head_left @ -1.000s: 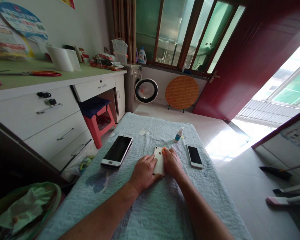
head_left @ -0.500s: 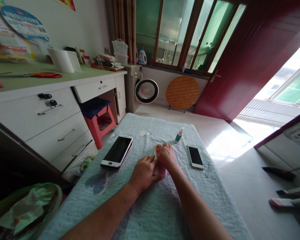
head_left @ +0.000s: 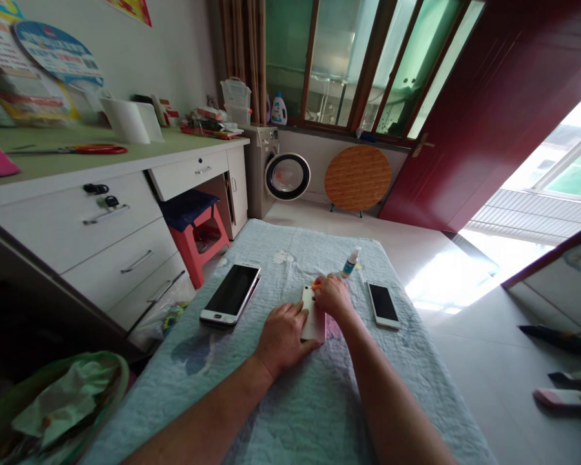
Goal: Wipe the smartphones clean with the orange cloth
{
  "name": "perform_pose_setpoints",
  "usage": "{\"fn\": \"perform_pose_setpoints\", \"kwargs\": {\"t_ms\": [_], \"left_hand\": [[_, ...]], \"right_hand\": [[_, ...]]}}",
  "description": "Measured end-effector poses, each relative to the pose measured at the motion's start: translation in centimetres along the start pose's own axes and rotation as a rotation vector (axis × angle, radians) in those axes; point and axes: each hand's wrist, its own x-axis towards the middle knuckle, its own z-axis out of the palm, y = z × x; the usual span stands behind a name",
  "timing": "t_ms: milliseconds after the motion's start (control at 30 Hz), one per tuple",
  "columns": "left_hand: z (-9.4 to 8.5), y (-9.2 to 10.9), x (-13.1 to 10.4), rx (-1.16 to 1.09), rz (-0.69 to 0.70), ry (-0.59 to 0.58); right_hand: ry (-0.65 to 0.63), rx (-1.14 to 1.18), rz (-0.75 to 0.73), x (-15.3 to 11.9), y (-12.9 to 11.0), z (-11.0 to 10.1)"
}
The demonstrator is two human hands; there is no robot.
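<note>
A white phone (head_left: 312, 323) lies back side up on the quilted cloth, its camera at the far left corner. My left hand (head_left: 283, 336) grips it, fingers along the left edge and thumb at the near edge. My right hand (head_left: 332, 295) is closed around a small orange thing (head_left: 316, 285), mostly hidden by the fingers, at the far right part of the phone's back. A small white bottle with a blue label (head_left: 351, 262) stands just beyond my right hand. A pink patch (head_left: 336, 328) shows on the cloth beside the phone.
Stacked phones (head_left: 231, 295) lie on the left of the cloth-covered table (head_left: 407, 387); another white phone (head_left: 383, 304) lies on the right. A green bin (head_left: 119, 381) stands at the lower left, near a white drawer desk (head_left: 111, 226). A red stool (head_left: 198, 245) stands behind.
My right hand has moved slightly right, off the phone's middle, so more of the white back shows. My left hand stays at the phone's left edge. The whole view has shifted slightly.
</note>
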Motion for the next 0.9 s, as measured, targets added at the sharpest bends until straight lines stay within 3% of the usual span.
{"fn": "perform_pose_setpoints", "kwargs": {"t_ms": [300, 700, 900], "left_hand": [[0.1, -0.1, -0.1, -0.014, -0.001, -0.007], [0.3, -0.3, 0.0, -0.049, 0.013, -0.006], [0.4, -0.1, -0.1, -0.05, 0.009, 0.02]], "right_hand": [[0.023, 0.041, 0.019, -0.4, 2.3, -0.1], [-0.049, -0.05, -0.071, 0.8, -2.2, 0.2], [-0.027, -0.027, -0.068, 0.6, -2.3, 0.4]]}}
